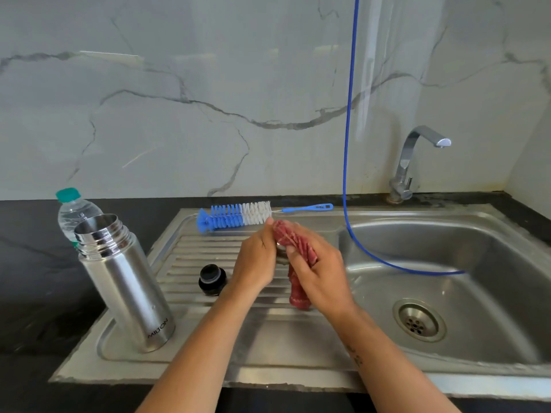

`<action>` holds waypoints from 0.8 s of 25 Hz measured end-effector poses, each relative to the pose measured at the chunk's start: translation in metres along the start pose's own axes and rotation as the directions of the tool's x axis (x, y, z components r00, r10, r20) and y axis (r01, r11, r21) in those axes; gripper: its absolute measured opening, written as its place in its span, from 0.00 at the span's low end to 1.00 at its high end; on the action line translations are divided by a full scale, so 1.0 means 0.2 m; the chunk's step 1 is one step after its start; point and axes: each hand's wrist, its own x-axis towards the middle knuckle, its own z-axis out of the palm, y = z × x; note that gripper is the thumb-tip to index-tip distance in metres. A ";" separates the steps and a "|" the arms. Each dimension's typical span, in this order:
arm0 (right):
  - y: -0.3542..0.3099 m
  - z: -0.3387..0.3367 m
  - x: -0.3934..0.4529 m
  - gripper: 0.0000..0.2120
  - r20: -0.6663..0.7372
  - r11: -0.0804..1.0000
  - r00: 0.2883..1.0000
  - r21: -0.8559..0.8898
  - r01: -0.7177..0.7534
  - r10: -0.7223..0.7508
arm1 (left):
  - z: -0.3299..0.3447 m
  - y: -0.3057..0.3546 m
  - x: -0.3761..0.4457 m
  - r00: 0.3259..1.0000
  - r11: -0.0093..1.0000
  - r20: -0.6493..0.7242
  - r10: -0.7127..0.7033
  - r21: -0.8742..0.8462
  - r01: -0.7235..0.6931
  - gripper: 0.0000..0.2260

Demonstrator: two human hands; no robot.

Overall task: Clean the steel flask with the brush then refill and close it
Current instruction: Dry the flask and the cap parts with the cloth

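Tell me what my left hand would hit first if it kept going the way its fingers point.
Probably the bottle brush: the left hand points up and away toward its white bristles, though depth is unclear.

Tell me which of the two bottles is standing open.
The steel flask on the drainboard: its threaded mouth is bare, while the plastic water bottle behind it wears a green cap.

Cloth (pixel 293 248) hides steel obj.

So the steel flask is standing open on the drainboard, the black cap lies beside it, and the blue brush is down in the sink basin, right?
Not quite. The head view shows the blue brush lying along the back of the drainboard, not in the sink basin. The steel flask does stand open there, with the black cap beside it.
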 end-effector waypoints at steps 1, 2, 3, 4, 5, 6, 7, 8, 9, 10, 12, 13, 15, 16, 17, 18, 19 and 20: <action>-0.01 0.00 0.01 0.16 -0.011 0.999 0.999 0.039 -0.034 0.035 | 0.00 0.00 -0.01 0.998 0.998 -0.023 0.050 0.031 -0.049 0.30; -0.02 0.01 0.01 0.14 -0.027 0.989 0.994 0.105 -0.101 0.104 | 0.01 -0.01 -0.01 0.993 0.993 -0.030 0.111 0.054 -0.110 0.28; -0.04 0.01 0.02 0.12 -0.052 0.967 0.980 0.184 -0.178 0.190 | 0.02 -0.02 -0.02 0.983 0.982 -0.030 0.182 0.057 -0.180 0.26; -0.04 0.01 0.03 0.10 -0.085 0.937 0.957 0.242 -0.252 0.279 | 0.03 -0.02 -0.03 0.969 0.969 -0.036 0.246 0.049 -0.244 0.24; -0.05 0.00 0.04 0.10 -0.108 0.908 0.928 0.277 -0.315 0.355 | 0.04 0.00 -0.04 0.954 0.956 -0.057 0.293 0.041 -0.291 0.22; -0.04 -0.01 0.05 0.12 -0.106 0.866 0.895 0.322 -0.382 0.434 | 0.04 0.00 -0.05 0.941 0.945 -0.087 0.327 0.041 -0.325 0.20; -0.04 -0.01 0.05 0.13 -0.077 0.802 0.854 0.393 -0.449 0.515 | 0.05 0.00 -0.04 0.928 0.936 -0.116 0.353 0.038 -0.351 0.19; -0.05 0.00 0.05 0.14 -0.024 0.702 0.803 0.501 -0.507 0.596 | 0.06 0.00 -0.04 0.921 0.932 -0.147 0.362 0.044 -0.359 0.20; -0.06 0.00 0.05 0.14 0.050 0.569 0.741 0.606 -0.556 0.670 | 0.06 -0.01 -0.03 0.921 0.937 -0.169 0.350 0.059 -0.345 0.21; -0.07 0.00 0.06 0.15 0.112 0.448 0.688 0.682 -0.578 0.717 | 0.07 -0.02 -0.02 0.925 0.943 -0.181 0.334 0.075 -0.326 0.22; -0.08 0.00 0.06 0.15 0.143 0.373 0.647 0.715 -0.591 0.749 | 0.07 -0.03 -0.01 0.932 0.949 -0.180 0.314 0.058 -0.308 0.22; -0.07 0.00 0.06 0.14 0.114 0.399 0.651 0.707 -0.584 0.751 | 0.06 -0.03 -0.01 0.941 0.955 -0.164 0.295 0.017 -0.296 0.21; -0.08 0.00 0.05 0.13 -0.047 0.581 0.709 0.613 -0.535 0.703 | 0.07 -0.03 0.00 0.981 0.979 -0.120 0.151 -0.123 -0.166 0.20; -0.08 0.01 0.04 0.12 -0.138 0.704 0.769 0.526 -0.477 0.624 | 0.07 -0.02 0.01 0.996 0.970 -0.083 0.017 -0.242 -0.037 0.20; -0.08 0.01 0.03 0.11 -0.183 0.816 0.846 0.428 -0.389 0.500 | 0.07 -0.02 0.03 0.992 0.912 -0.022 -0.123 -0.397 0.104 0.22; -0.08 0.01 0.01 0.12 -0.162 0.907 0.927 0.317 -0.275 0.338 | 0.06 -0.01 0.04 0.974 0.802 0.064 -0.216 -0.557 0.214 0.24; -0.06 0.02 0.00 0.17 -0.094 0.973 0.980 0.172 -0.156 0.174 | 0.05 0.00 0.04 0.958 0.692 0.150 -0.244 -0.665 0.281 0.25; -0.03 0.03 -0.01 0.20 0.000 1.000 1.000 0.014 -0.027 0.027 | 0.04 0.02 0.02 0.946 0.615 0.221 -0.236 -0.720 0.322 0.24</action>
